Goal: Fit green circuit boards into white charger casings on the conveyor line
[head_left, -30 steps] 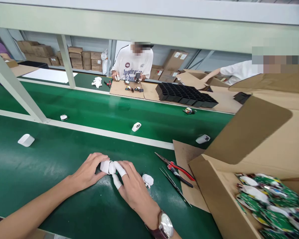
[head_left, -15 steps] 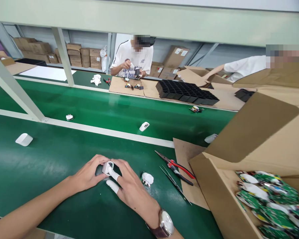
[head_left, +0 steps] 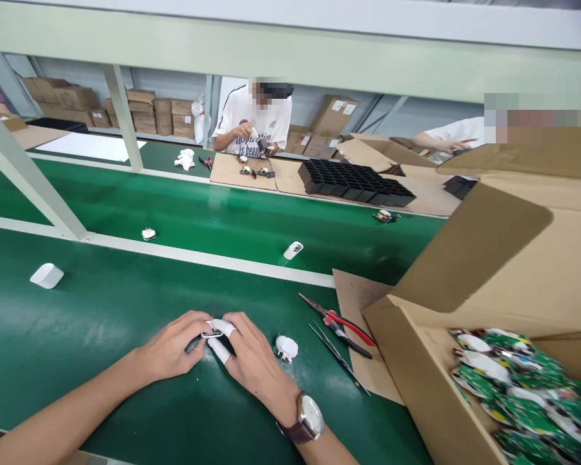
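Observation:
Both my hands meet over a small white plastic casing (head_left: 212, 333) on the green bench. My left hand (head_left: 172, 344) pinches it from the left. My right hand (head_left: 249, 358), with white finger cots on two fingers and a wristwatch, presses on it from the right. A second white plastic part (head_left: 286, 347) lies just right of my right hand.
Red-handled pliers (head_left: 341, 323) and tweezers (head_left: 336, 358) lie beside an open cardboard box (head_left: 416, 381) of green circuit boards (head_left: 518, 387). White casings (head_left: 46, 276) (head_left: 293, 249) sit on the belts. Black trays (head_left: 353, 181) and two seated people are across.
The casing has been turned and pressed lower between my fingers. The white pieces on the far belt have moved right; the one near the box is out of sight.

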The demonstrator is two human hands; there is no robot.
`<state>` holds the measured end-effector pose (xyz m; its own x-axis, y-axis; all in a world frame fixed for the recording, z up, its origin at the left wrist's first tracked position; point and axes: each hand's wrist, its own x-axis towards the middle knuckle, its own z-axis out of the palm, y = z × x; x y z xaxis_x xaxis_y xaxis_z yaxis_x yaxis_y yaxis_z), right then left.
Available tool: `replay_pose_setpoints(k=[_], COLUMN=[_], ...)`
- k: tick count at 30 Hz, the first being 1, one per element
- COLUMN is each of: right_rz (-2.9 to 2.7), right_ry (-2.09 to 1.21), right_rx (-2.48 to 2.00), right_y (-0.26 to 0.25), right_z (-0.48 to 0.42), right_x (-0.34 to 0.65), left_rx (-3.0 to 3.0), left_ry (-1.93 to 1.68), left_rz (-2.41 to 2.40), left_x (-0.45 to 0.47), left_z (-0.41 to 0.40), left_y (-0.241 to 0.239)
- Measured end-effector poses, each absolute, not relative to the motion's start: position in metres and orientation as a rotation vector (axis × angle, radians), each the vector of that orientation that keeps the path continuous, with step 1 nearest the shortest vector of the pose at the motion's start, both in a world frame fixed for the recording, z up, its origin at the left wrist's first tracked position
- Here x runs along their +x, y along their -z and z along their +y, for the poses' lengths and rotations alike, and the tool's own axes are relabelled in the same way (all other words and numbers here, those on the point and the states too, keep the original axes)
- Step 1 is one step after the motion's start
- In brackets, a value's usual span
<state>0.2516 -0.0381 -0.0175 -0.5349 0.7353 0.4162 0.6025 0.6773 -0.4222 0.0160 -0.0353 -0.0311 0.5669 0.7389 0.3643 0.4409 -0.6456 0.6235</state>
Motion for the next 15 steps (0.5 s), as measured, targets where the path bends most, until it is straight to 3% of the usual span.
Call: replay_pose_setpoints(k=[3, 8, 15], right_rz=[-2.227, -2.223, -2.21], right_ry=[-0.413, -0.267, -0.058], right_rx=[-1.065, -1.044, -0.95], right_y=[0.015, 0.009, 0.004], right_z=[-0.036, -0.036, -0.041], right_x=[0.256, 0.26, 0.258], left_rx=[2.481, 2.589, 2.56], left_ry=[-0.898, -0.994, -0.766], left_rz=[0.947, 0.966, 1.041], left_x=[0.015, 0.018, 0.026], left_z=[-0.032, -0.031, -0.005], left_y=[0.031, 0.021, -0.005])
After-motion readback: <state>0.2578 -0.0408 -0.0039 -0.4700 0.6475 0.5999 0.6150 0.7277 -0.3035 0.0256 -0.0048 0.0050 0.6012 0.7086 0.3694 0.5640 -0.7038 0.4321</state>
